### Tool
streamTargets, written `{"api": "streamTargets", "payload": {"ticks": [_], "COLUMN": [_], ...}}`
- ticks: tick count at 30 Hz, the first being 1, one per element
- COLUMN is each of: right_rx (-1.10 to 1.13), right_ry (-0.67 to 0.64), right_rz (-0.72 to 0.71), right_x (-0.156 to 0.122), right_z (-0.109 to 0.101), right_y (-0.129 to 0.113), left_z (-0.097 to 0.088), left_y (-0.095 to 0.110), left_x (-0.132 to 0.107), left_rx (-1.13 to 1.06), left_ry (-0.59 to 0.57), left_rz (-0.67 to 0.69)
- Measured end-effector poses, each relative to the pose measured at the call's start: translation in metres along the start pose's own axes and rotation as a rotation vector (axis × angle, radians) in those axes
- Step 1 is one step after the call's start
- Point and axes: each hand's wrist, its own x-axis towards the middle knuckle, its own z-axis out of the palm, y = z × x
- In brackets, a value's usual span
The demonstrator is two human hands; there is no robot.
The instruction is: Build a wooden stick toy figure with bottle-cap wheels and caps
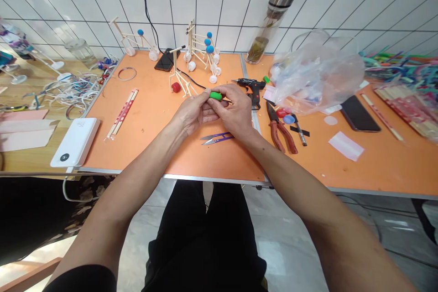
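Two hands meet at the centre of an orange tabletop (pixel 147 146), both arms reaching in from the bottom corners and angling toward each other. At the far left, on a wooden table (pixel 34 73), lie a tangle of white plastic strips (pixel 70 91) and pale pink card sheets (pixel 25 134). A white power bank (pixel 75 141) sits on the edge of the orange top. Beside it are a thin metal ring (pixel 127 73) and wrapped wooden chopsticks (pixel 122 114). Behind these, against white tiles, stand two stick models (pixel 201 50) (pixel 135 39) with blue and white plastic caps, and a third with a red cap (pixel 175 87) stands nearer the hands.

The left hand (pixel 190 114) is turned palm inward, its fingers curled toward the middle. The right hand (pixel 236 109) arches over from the other side, its fingers bent and close against the left fingers. Together they pinch a small green cylinder (pixel 215 96) just above the hands' meeting point, its exact shape partly hidden. Below them lie purple-handled thread snips (pixel 217 138), apart from the hands.

To the right are a black hot glue gun (pixel 251 86), red-handled pliers (pixel 282 130), a clear plastic bag (pixel 318 77) of small parts, and a black smartphone (pixel 360 113). A glass bottle (pixel 270 25) stands behind them.
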Motion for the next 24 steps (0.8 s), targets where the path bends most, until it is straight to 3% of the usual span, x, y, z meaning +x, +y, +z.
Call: {"api": "streamTargets", "payload": {"ticks": [12, 17, 24], "right_rx": [-0.069, -0.026, 0.075], "right_ry": [-0.023, 0.019, 0.093], "right_rz": [-0.010, -0.036, -0.052], "right_x": [-0.001, 0.000, 0.000], "right_z": [-0.001, -0.003, 0.002], "right_y": [0.006, 0.010, 0.006], "left_z": [-0.003, -0.007, -0.006], "left_y": [-0.001, 0.002, 0.004], "left_x": [0.003, 0.005, 0.004], "left_rx": [0.012, -0.023, -0.077], "left_ry": [0.004, 0.055, 0.036], "left_rz": [0.059, 0.038, 0.009]}}
